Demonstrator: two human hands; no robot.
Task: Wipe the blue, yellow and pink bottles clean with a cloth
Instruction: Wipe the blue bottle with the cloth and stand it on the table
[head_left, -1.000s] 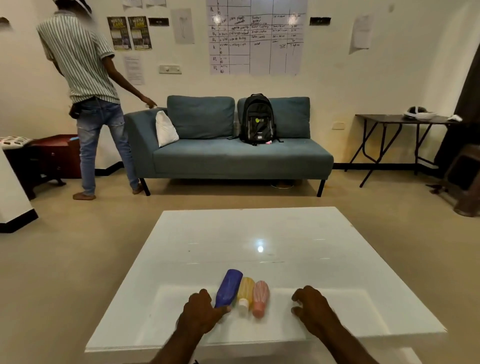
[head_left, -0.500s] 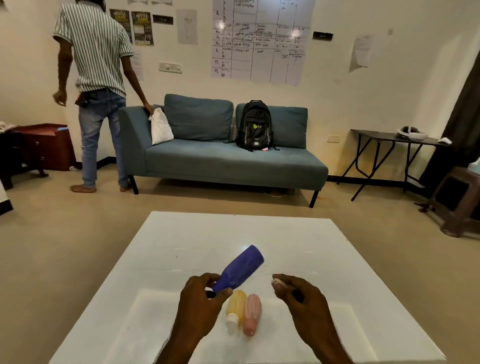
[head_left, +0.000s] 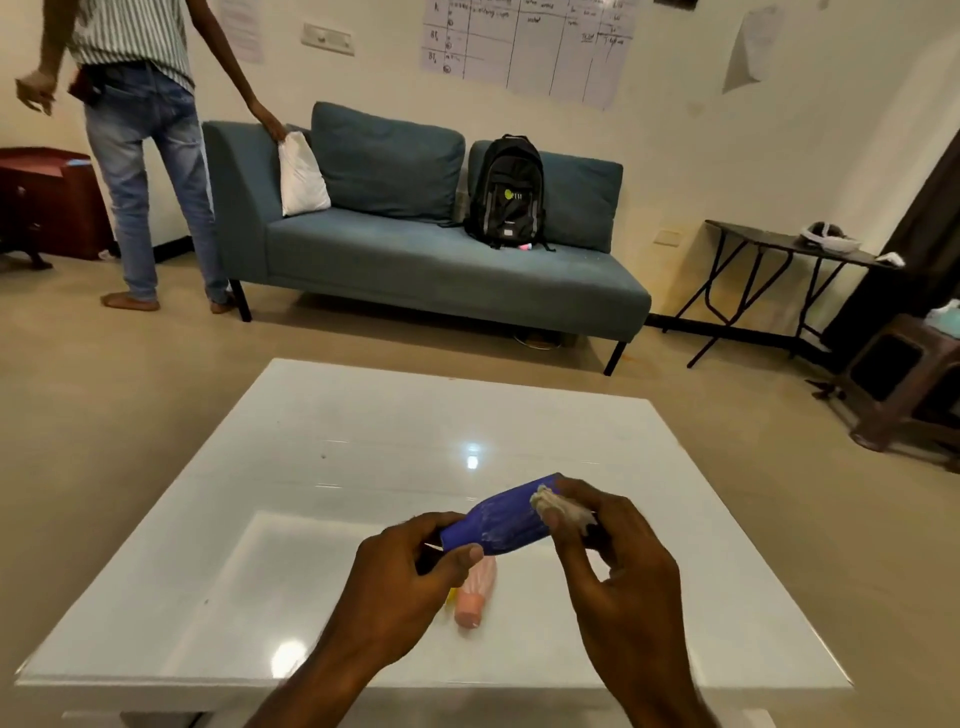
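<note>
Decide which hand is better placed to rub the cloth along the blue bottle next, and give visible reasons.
Right. The right hand pinches the cloth against the blue bottle; the left hand grips its near end, steadying it.

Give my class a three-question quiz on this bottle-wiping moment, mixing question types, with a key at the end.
1. Short answer: what does the left hand grip?
2. True or false: the pink bottle is lifted off the table.
3. Multiple choice: the right hand pinches A) a cap, B) a cloth, C) nothing.
Key: 1 the blue bottle; 2 false, it lies on the table; 3 B, the cloth, pressed to the blue bottle.
</note>
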